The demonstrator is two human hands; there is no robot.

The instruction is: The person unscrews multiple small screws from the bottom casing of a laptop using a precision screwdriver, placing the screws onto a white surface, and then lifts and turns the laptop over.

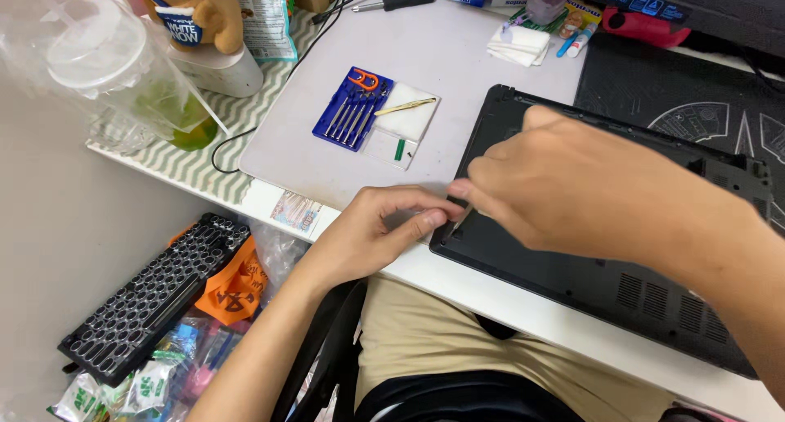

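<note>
Two hands meet at the laptop's point(572, 267) near corner: left hand point(372, 234) pinches the edge, steadying it, right hand point(572, 185) fingers pressed together just beside. Screwdriver case point(352, 109) sits beyond them on the surface point(458, 54), handy.

Both forearms bare to the edge of view; no sleeves, watch, rings or bands visible on the left hand point(372, 235) or the right hand point(564, 185). Fingernails short and unpainted where they show. Lap below the worktop edge: khaki/tan trousers or shorts point(425, 332), plain fabric, with a dark black garment or strap point(458, 393) across the lower part; which of the two cannot be told.
</note>
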